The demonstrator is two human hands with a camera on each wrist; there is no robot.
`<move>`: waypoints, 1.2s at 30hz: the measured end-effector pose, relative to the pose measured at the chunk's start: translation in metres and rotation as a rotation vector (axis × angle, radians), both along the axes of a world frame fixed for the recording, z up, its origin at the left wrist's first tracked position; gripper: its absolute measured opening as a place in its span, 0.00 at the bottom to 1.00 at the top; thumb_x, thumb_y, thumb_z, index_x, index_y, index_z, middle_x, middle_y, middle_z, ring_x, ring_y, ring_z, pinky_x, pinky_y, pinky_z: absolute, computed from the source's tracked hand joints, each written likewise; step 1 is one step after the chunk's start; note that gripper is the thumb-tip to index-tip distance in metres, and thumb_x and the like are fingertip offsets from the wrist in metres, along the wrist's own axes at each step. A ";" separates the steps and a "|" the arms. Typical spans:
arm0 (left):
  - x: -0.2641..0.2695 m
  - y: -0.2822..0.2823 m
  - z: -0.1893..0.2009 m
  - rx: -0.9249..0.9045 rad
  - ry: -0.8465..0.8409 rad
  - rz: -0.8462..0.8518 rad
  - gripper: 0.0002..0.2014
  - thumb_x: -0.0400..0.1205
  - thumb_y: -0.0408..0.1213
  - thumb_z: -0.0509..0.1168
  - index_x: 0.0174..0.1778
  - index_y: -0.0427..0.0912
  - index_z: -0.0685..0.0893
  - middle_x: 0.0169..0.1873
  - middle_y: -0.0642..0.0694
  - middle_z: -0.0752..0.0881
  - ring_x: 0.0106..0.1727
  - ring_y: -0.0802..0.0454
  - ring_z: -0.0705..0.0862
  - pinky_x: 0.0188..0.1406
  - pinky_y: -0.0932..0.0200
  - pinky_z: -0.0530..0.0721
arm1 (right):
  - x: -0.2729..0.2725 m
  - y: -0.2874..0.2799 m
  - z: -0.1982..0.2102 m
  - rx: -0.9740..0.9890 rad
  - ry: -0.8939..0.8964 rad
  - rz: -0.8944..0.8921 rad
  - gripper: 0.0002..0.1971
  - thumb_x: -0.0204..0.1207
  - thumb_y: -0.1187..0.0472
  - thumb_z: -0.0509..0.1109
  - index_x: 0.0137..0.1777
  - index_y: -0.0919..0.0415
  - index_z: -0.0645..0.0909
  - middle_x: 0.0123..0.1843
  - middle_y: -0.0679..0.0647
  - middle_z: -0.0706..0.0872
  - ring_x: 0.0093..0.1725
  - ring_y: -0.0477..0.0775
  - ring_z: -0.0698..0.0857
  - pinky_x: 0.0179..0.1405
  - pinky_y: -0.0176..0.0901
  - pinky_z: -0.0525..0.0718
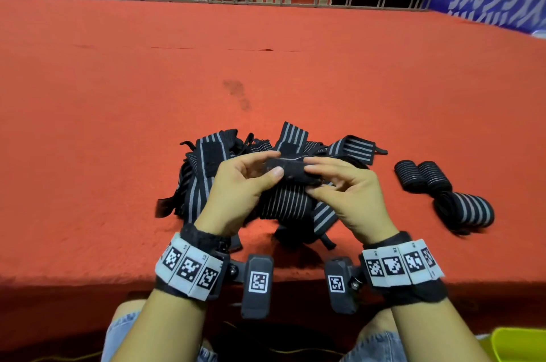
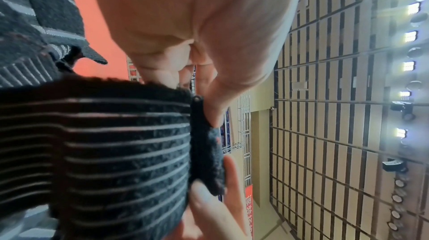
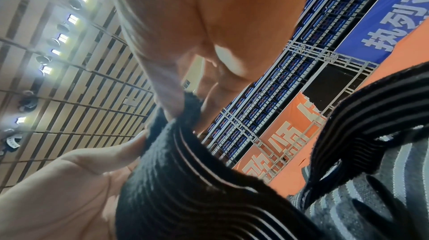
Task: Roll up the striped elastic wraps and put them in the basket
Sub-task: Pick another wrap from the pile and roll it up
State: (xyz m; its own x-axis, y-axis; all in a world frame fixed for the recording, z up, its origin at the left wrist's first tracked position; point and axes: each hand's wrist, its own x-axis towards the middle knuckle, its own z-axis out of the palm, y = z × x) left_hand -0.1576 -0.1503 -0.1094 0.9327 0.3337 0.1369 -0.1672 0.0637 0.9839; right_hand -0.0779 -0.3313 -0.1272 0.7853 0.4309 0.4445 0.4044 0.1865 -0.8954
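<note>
Item: striped elastic wrap [image 1: 283, 199], black with grey lines, held above the red surface [image 1: 118, 125] at lower centre of the head view, its fuzzy black end strip [image 1: 291, 169] uppermost. Left hand [image 1: 236, 193]: thumb and fingers curled round the left edge of the end strip, pinching it. Right hand [image 1: 348, 193]: fingers curled likewise on the right edge, thumb below; the wrist views show the strip nipped between fingertips with the striped band running down toward the camera. Behind and beneath the hands: loose pile of unrolled wraps [image 1: 206, 166], straps overlapping, on the surface at centre frame. Right of centre: three rolled wraps [image 1: 443, 193] lying on the surface, two small ones side by side and touching, a larger one just below them. Lower right corner: yellow-green basket edge [image 1: 520, 344], well apart from the wraps, mostly out of frame. Both wrists carry marker bands.
</note>
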 end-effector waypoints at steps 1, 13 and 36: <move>-0.001 0.001 -0.001 0.002 -0.005 -0.006 0.14 0.81 0.23 0.70 0.59 0.42 0.88 0.47 0.47 0.94 0.49 0.56 0.91 0.43 0.63 0.86 | 0.000 -0.002 0.000 -0.007 0.018 0.035 0.20 0.66 0.83 0.78 0.50 0.61 0.91 0.60 0.57 0.90 0.62 0.48 0.89 0.57 0.39 0.87; -0.004 -0.001 0.007 0.051 -0.033 -0.075 0.21 0.80 0.21 0.71 0.68 0.43 0.83 0.57 0.45 0.91 0.55 0.51 0.92 0.44 0.61 0.89 | 0.005 0.000 0.004 0.030 0.108 -0.059 0.13 0.75 0.72 0.77 0.58 0.61 0.89 0.53 0.58 0.92 0.52 0.50 0.91 0.49 0.43 0.88; 0.003 -0.003 -0.014 0.119 -0.074 0.003 0.22 0.78 0.22 0.74 0.67 0.41 0.84 0.61 0.45 0.90 0.60 0.51 0.90 0.61 0.54 0.88 | 0.006 0.007 -0.005 -0.031 0.268 -0.063 0.11 0.79 0.65 0.75 0.61 0.60 0.87 0.51 0.56 0.94 0.49 0.54 0.92 0.46 0.50 0.89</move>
State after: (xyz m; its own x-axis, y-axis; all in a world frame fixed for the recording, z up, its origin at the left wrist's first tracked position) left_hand -0.1551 -0.1531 -0.1235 0.9176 0.3139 0.2440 -0.2397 -0.0530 0.9694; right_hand -0.0719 -0.3245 -0.1323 0.8988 0.3879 0.2043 0.1621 0.1389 -0.9769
